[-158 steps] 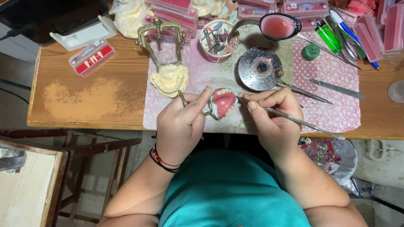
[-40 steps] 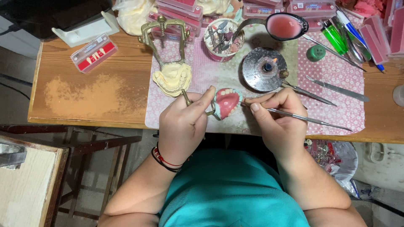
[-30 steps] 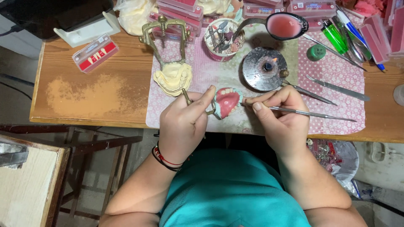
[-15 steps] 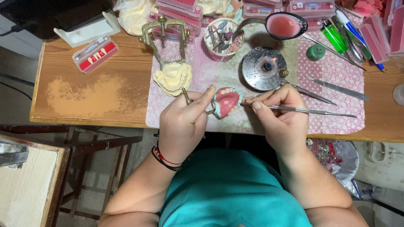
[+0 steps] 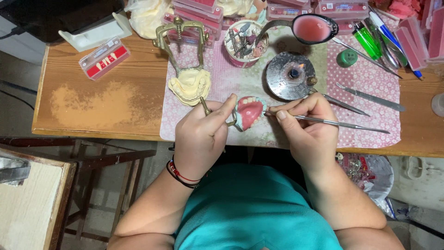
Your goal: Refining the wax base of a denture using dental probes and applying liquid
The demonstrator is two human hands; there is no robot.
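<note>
Wooden surface (image 5: 101,99), seen from above, carrying a pink patterned mat (image 5: 365,99) on its right half. On the mat, behind the hands: a brass hinged frame (image 5: 178,39) bearing a cream plaster cast (image 5: 189,85); a round metal burner (image 5: 290,75) with a small flame; a ladle of pink wax (image 5: 312,28); a cup of small tools (image 5: 245,42). Left hand (image 5: 201,134), fingers clamped on a pink wax denture (image 5: 249,111), held just above the mat's near edge. Right hand (image 5: 310,122), fingers closed together on a thin metal tool (image 5: 342,123), its tip touching the denture's right side.
</note>
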